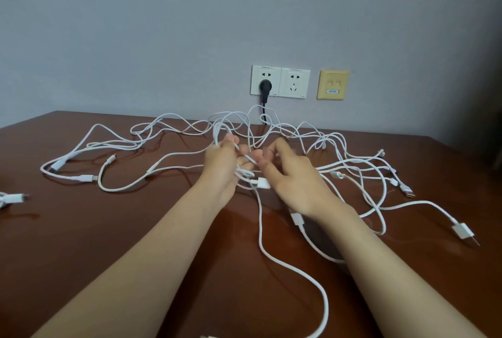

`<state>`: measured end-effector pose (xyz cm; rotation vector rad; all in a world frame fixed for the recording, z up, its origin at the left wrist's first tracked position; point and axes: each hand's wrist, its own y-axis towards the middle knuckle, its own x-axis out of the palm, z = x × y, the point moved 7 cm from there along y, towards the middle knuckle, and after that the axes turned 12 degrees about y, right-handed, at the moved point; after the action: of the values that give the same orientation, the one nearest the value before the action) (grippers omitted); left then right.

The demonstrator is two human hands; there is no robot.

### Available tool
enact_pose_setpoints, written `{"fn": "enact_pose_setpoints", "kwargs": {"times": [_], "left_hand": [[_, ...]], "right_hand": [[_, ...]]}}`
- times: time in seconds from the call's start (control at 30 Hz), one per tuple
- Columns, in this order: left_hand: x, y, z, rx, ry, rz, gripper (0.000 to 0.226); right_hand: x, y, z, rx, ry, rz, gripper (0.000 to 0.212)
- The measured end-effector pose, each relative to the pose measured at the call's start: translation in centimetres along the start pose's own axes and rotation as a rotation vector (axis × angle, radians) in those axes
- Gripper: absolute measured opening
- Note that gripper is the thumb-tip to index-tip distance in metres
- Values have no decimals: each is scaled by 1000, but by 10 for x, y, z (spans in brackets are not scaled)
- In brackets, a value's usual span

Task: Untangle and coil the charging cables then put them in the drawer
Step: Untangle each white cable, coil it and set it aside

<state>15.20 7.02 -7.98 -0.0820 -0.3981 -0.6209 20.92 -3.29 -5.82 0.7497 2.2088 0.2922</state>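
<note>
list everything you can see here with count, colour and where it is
white charging cables: several, exact count unclear, white, tangled and spread across the table
stray white cable end: one, white, table's left edge
brown wooden table: one, dark brown, under everything
white wall sockets: two, white, side by side on the wall behind the table
black plug: one, black, in the left socket, cord dropping behind the table
beige wall plate: one, beige-yellow, right of the sockets
grey wall: one, grey-lilac, background
left hand: one, grips looped cables at the tangle's centre
right hand: one, pinches a strand beside the left hand
</note>
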Motion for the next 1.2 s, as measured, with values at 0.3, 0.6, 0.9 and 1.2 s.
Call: {"fn": "enact_pose_setpoints", "kwargs": {"times": [0.3, 0.6, 0.9, 1.2], "left_hand": [[-42, 23, 12, -27, -134, 116, 35], [-13, 6, 7, 4, 527, -41, 38], [14, -19, -7, -96, 700, -261, 82], [29, -41, -21, -245, 697, -729, 31]], "right_hand": [[-15, -2, 11, 69, -18, -30, 39], [-10, 3, -2, -62, 278, 19, 29], [-7, 4, 1, -29, 264, 124, 38], [-11, 7, 15, 71, 435, 37, 41]]}}
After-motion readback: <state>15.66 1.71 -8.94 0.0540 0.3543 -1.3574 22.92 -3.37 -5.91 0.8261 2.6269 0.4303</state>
